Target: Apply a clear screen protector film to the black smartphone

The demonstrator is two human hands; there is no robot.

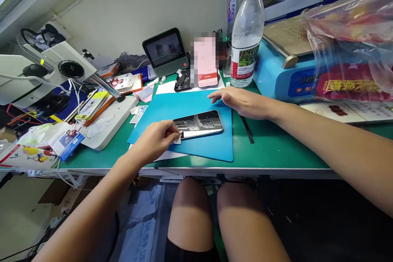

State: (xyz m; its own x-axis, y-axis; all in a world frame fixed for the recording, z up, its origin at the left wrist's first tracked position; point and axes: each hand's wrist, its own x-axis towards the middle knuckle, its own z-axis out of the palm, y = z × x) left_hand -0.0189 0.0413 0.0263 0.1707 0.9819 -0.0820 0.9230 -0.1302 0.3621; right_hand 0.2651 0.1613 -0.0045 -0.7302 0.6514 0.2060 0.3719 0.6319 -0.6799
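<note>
A smartphone [202,123] with a glossy dark, reflective face lies on the blue mat [184,102], its long side running left to right. My left hand [158,137] is at the phone's left end, fingers pinched on a small white piece of tissue or paper [177,141] that touches the phone's near left corner. Part of that end is hidden by the fingers. Beyond the phone, my right hand [244,101] hovers over or rests at the mat's right edge, fingers stretched out and holding nothing. Below it a thin black strip-like tool [247,129] lies on the green table.
A microscope-like stand [107,84] and cluttered packets [92,106] fill the left side. Behind the mat stand a smart display [166,53], a pink-screened phone [207,61] and a red-capped water bottle [247,41]. On the right, a plastic bag [353,49] covers part of a blue heating device [276,73].
</note>
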